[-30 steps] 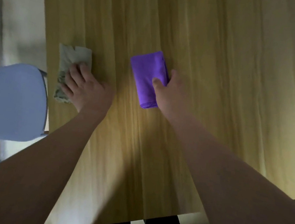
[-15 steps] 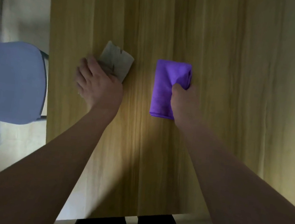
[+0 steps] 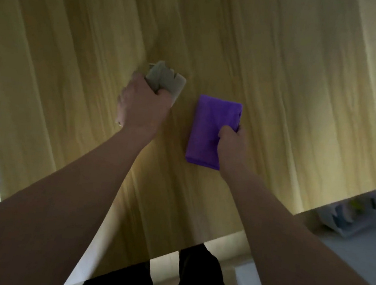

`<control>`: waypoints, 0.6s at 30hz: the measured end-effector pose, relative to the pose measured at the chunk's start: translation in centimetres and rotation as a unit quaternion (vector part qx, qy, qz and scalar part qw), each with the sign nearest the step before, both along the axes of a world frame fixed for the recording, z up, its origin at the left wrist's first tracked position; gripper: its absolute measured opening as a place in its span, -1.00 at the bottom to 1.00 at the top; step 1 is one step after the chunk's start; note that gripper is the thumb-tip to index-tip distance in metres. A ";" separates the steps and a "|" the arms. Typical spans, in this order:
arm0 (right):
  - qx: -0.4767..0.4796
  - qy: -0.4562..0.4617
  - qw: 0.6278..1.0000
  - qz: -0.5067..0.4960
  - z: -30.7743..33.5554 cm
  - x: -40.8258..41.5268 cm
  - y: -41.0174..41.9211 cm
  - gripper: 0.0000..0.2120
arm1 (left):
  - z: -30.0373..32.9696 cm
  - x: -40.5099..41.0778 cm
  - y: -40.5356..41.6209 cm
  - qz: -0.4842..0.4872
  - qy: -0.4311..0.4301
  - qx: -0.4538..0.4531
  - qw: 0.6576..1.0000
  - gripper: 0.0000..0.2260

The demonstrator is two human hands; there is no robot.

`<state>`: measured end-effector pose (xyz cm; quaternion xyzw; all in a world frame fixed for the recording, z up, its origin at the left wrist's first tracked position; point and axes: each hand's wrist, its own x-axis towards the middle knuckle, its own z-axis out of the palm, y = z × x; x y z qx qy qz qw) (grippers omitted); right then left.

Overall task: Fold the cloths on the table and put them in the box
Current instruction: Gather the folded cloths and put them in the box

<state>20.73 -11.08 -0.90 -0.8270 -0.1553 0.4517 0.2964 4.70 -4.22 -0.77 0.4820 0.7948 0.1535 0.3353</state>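
Two folded cloths are in hand in the head view, one per hand. The left hand (image 3: 143,104) is closed around a beige-grey folded cloth (image 3: 166,80), which sticks out ahead of the fist over the wooden table (image 3: 282,83). The right hand (image 3: 231,145) pinches the right edge of a purple folded cloth (image 3: 209,130), which lies just left of it, long axis running away from the person. A blurred white container (image 3: 346,221), perhaps the box, sits below the table's right edge, nearer the right hand; I judge the purple cloth has the shorter way.
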 end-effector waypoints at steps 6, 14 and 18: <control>0.010 -0.012 0.996 -0.087 1.3 9.7 -6.6 -0.90 | 2.0 11.5 -3.0 -0.104 -0.077 -0.011 0.992 -0.74; -0.015 -0.019 0.971 -0.238 3.7 23.5 -19.5 -0.89 | 4.1 29.2 -11.2 -0.290 -0.095 -0.047 0.951 -0.68; -0.022 -0.026 0.945 -0.324 5.7 30.1 -27.0 -0.85 | 5.3 39.1 -17.3 -0.356 -0.078 -0.073 0.929 -0.69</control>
